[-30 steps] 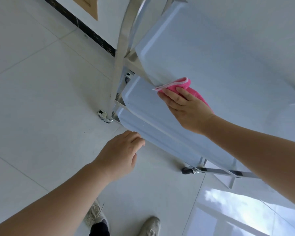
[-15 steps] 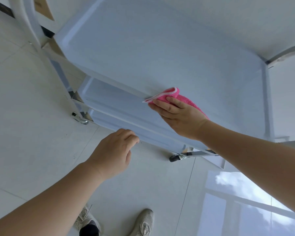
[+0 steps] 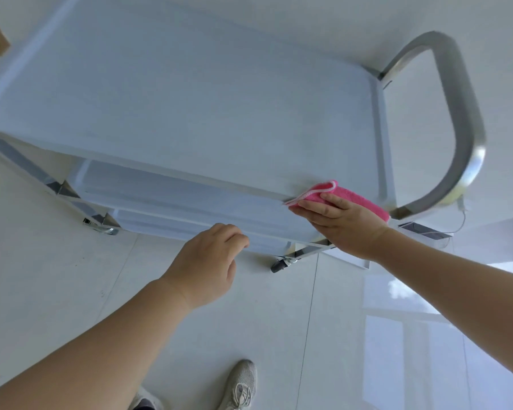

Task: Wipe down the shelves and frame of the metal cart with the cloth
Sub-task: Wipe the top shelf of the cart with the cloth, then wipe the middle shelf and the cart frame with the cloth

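A metal cart with a pale top shelf (image 3: 190, 108) fills the upper view, two lower shelves (image 3: 166, 199) showing beneath its near edge. Its curved steel handle (image 3: 462, 119) rises at the right end. My right hand (image 3: 344, 223) presses a folded pink cloth (image 3: 353, 198) flat on the near right corner of the top shelf. My left hand (image 3: 208, 267) hovers in front of the cart's near edge, fingers curled, holding nothing.
A black caster wheel (image 3: 280, 266) and a metal caster (image 3: 101, 227) stand on the white tiled floor (image 3: 57, 291). My grey shoe (image 3: 240, 386) is below. A window reflection (image 3: 403, 306) shines on the tiles at the right.
The view has swung right, bringing the cart's handle into sight. My right hand has slid the cloth along the top shelf's near edge to the right corner. My left hand stays hovering.
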Motion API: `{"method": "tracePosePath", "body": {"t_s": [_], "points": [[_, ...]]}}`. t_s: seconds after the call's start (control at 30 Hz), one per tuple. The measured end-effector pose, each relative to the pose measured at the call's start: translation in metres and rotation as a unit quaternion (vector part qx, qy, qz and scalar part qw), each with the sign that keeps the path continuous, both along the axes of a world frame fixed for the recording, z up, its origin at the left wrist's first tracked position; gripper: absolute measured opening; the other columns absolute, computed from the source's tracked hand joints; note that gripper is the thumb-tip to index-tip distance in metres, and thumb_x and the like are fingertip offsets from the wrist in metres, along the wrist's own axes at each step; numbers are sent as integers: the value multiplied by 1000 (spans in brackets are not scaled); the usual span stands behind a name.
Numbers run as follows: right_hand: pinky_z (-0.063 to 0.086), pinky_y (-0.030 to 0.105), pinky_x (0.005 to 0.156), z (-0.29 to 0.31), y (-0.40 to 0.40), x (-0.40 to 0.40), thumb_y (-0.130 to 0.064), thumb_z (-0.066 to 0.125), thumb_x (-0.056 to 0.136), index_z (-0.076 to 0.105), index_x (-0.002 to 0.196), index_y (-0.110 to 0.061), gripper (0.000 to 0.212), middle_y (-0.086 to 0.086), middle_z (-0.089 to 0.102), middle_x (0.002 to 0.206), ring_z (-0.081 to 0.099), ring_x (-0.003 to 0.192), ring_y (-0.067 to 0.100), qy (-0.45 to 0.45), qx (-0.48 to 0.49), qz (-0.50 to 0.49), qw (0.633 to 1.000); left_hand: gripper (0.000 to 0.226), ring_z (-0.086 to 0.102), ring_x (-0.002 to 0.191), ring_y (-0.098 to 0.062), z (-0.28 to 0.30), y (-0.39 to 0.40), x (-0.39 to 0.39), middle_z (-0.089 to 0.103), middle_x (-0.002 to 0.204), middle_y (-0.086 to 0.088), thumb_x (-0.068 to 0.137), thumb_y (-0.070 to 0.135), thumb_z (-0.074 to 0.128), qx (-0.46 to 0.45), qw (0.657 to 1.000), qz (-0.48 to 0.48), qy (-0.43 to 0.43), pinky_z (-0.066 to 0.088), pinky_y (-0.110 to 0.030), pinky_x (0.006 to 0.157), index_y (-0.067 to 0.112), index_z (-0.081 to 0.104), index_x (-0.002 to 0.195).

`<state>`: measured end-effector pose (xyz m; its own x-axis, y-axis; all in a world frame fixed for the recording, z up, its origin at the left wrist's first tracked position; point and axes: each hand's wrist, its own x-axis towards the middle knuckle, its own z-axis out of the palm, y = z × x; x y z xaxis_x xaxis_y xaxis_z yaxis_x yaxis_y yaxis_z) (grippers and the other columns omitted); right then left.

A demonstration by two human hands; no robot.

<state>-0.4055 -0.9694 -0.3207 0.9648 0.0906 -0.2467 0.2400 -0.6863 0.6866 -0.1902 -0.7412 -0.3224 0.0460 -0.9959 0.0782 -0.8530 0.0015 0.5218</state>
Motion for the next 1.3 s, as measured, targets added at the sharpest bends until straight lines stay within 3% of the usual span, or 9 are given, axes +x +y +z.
{"method": "tracePosePath", "body": {"t_s": [0.17,0.3,0.43,0.6,0.7,0.83,1.0,1.13,1.3], "points": [[9,44,117,17,-1,-44,-24,57,79,57,126,-11,49,-3,20,152,10,141,18,51,59,-105,991,35,58,89,-25,24,-25,-21,62,97,-3,66,-8,57,-12,999,-21,-21,42,-26,65,10,63,96],[-10,47,112,30,14,-63,-20,42,91,46,135,-10,45,3,8,157,-3,144,26,100,120,-235,960,38,55,103,-23,55,-42,-35,60,111,-3,76,-3,52,0,1000,-31,-4,47,-31,78,11,59,110],[40,43,105,84,38,-60,-8,43,80,56,125,-3,48,10,35,149,29,139,31,-62,222,-262,937,38,49,117,-18,102,-68,-53,54,128,-2,88,8,45,46,997,-1,70,41,-30,96,13,49,126],[45,32,95,177,69,-44,-2,30,77,50,131,-3,58,11,38,148,32,137,30,-208,295,-206,910,50,44,126,-13,179,-89,-72,47,139,-3,89,17,50,97,969,69,216,31,-28,108,14,37,138],[46,27,93,224,84,-36,-4,27,80,54,129,-4,56,14,44,143,33,135,30,-243,304,-181,903,30,59,102,-8,225,-90,-76,64,113,-1,84,22,55,88,933,45,345,46,-31,93,26,55,115],[41,33,103,259,81,-33,-16,50,90,53,130,-7,41,17,42,143,36,135,31,-251,336,-145,896,6,58,67,-11,264,-95,-61,62,74,2,84,21,60,50,934,33,352,48,-25,64,27,59,86],[49,41,94,286,64,-30,-7,67,77,48,123,-10,50,18,53,133,54,119,32,-333,347,-208,852,23,56,67,3,286,-112,-38,63,74,13,89,8,55,59,953,-47,293,41,-10,64,31,59,87],[32,38,111,299,52,-16,-9,65,78,34,141,-12,71,6,41,146,33,137,24,-344,389,-350,779,19,59,67,-1,297,-129,-28,66,77,9,89,14,52,74,949,-117,284,46,-13,61,32,59,88],[42,39,96,299,40,-17,-10,68,74,64,109,-13,35,8,59,111,50,115,28,-377,396,-390,741,20,55,68,-7,290,-153,-34,60,75,10,90,16,52,96,942,-170,272,49,-26,65,34,58,86]]}}
